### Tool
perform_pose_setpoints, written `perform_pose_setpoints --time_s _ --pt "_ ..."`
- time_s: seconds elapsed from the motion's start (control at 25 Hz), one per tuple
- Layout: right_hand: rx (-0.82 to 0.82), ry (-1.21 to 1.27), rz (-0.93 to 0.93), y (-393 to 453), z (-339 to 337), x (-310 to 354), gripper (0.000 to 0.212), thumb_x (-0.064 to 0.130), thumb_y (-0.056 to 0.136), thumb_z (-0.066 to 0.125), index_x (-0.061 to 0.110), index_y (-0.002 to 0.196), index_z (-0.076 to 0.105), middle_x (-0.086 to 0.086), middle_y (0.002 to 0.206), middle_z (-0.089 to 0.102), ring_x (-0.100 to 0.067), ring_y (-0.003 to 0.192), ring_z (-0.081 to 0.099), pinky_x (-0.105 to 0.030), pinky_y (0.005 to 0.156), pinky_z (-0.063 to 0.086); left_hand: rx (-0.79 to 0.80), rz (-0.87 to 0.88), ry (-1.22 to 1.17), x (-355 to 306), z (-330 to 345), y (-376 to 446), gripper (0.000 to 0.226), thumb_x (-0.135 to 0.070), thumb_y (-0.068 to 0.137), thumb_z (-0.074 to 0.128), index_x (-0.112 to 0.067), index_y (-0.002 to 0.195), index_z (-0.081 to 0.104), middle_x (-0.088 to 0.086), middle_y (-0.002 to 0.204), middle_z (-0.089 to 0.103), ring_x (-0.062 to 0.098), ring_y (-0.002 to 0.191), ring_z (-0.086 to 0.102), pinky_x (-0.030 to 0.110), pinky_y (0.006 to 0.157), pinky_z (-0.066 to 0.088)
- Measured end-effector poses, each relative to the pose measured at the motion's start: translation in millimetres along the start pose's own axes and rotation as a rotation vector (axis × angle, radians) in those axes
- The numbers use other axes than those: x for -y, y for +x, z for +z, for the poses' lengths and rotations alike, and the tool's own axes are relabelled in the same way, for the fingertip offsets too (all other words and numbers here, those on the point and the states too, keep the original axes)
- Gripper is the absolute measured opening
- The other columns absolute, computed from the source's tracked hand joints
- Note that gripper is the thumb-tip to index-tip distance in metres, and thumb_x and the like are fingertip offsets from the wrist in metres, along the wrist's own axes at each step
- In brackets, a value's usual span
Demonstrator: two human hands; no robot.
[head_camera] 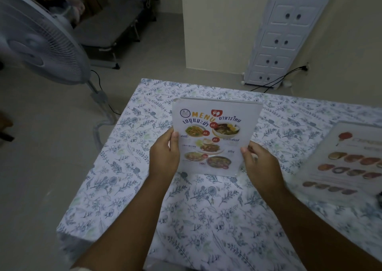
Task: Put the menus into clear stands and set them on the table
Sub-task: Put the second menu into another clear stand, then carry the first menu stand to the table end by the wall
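A clear stand (217, 105) holds a colourful food menu (213, 138) with the word MENU at its top. The stand is upright over the middle of the table (124, 167), which has a blue floral cloth; its base is at or just above the cloth. My left hand (164, 157) grips the stand's left edge, thumb on the front. My right hand (261, 165) grips its right edge the same way. A second menu (351, 163) showing rows of pastries lies flat at the table's right side, blurred; whether a stand holds it I cannot tell.
A white pedestal fan (39, 39) stands on the floor left of the table, its cable trailing. A white panelled board (283, 33) leans against the wall behind the table. A grey folding bed (115, 22) is at the back left.
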State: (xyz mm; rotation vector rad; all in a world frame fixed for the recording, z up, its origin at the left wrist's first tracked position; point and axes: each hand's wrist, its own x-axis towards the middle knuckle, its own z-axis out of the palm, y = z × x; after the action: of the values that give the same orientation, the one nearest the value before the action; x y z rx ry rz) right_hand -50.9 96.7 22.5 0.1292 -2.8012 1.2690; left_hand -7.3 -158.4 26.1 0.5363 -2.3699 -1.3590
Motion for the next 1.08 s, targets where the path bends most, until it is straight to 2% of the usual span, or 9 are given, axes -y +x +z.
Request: perform_pose_setpoints --time_s 0.08,0.16,0.24,0.36,0.72,0.84,0.92,1.0,1.08 --pt "0.106 -0.135 -0.058 -13 -16 -4 0.037 0.042 0.101 0.047 0.027 0.133 0.058 0.008 0.127 0.065 -0.017 0.121 0.059 -0.038 0.092 0.052 0.006 -0.026 0.094 -11 -1 -19 0.051 -0.044 0.107 0.035 -0.024 0.152 0.048 -0.001 0.155 0.052 0.016 0.148 0.041 0.04 0.12 0.036" --pt "0.169 -0.265 -0.131 -32 -37 -11 0.057 0.047 0.101 0.042 0.022 0.152 0.04 0.003 0.156 0.042 -0.016 0.147 0.031 -0.042 0.118 0.028 0.015 -0.044 0.192 -25 0 -47 0.058 -0.043 0.107 0.035 -0.019 0.16 0.033 0.0 0.167 0.033 0.015 0.157 0.017 0.039 0.127 0.016" --pt "0.218 -0.379 -0.201 -53 -60 -25 0.065 0.053 0.101 0.037 0.021 0.157 0.029 0.004 0.164 0.025 -0.011 0.152 0.013 -0.037 0.122 0.01 0.029 -0.006 0.278 -41 11 -81 0.059 -0.041 0.107 0.036 -0.015 0.16 0.03 0.002 0.169 0.029 0.016 0.158 0.012 0.038 0.128 0.008" --pt "0.271 -0.491 -0.22 -82 -98 -56 0.071 0.06 0.099 0.029 0.021 0.159 0.023 0.005 0.167 0.016 -0.011 0.153 0.004 -0.037 0.124 0.003 0.098 0.078 0.363 -64 41 -130 0.063 -0.046 0.106 0.035 -0.016 0.161 0.028 0.001 0.17 0.026 0.014 0.159 0.011 0.036 0.128 0.004" --pt "0.097 -0.722 -0.058 -90 -205 -148 0.084 0.071 0.092 0.028 0.016 0.156 0.031 -0.002 0.163 0.03 -0.019 0.152 0.017 -0.042 0.123 0.008 0.347 0.261 0.394 -128 148 -173 0.07 -0.055 0.104 0.034 -0.02 0.163 0.02 0.0 0.172 0.017 0.016 0.159 0.005 0.032 0.125 0.002" --pt "-0.104 -0.646 0.055 -68 -234 -157 0.075 0.067 0.086 0.052 0.014 0.138 0.055 -0.008 0.139 0.059 -0.029 0.133 0.047 -0.047 0.111 0.036 0.427 0.253 0.332 -143 178 -148 0.071 -0.053 0.103 0.041 -0.019 0.163 0.021 0.001 0.171 0.021 0.018 0.159 0.008 0.031 0.123 0.006" --pt "-0.257 -0.404 0.232 -49 -246 -162 0.065 0.056 0.083 0.068 0.014 0.132 0.059 -0.01 0.125 0.066 -0.032 0.117 0.058 -0.047 0.096 0.05 0.499 0.174 0.241 -152 197 -131 0.071 -0.049 0.102 0.047 -0.017 0.162 0.026 0.004 0.167 0.031 0.022 0.157 0.02 0.036 0.123 0.018" --pt "-0.274 -0.13 0.427 -33 -251 -169 0.054 0.042 0.089 0.069 0.013 0.133 0.057 -0.013 0.124 0.066 -0.029 0.108 0.063 -0.037 0.087 0.054 0.539 0.138 0.171 -157 212 -115 0.057 -0.042 0.102 0.053 -0.015 0.152 0.046 0.006 0.152 0.053 0.026 0.143 0.046 0.04 0.115 0.04" --pt "-0.218 -0.03 0.496 -22 -247 -180 0.026 0.032 0.096 0.063 0.016 0.116 0.065 -0.01 0.11 0.072 -0.01 0.084 0.067 -0.011 0.067 0.047 0.538 0.16 0.102 -157 226 -100 0.027 -0.033 0.102 0.055 -0.016 0.119 0.069 0.003 0.119 0.073 0.024 0.11 0.068 0.033 0.089 0.055"
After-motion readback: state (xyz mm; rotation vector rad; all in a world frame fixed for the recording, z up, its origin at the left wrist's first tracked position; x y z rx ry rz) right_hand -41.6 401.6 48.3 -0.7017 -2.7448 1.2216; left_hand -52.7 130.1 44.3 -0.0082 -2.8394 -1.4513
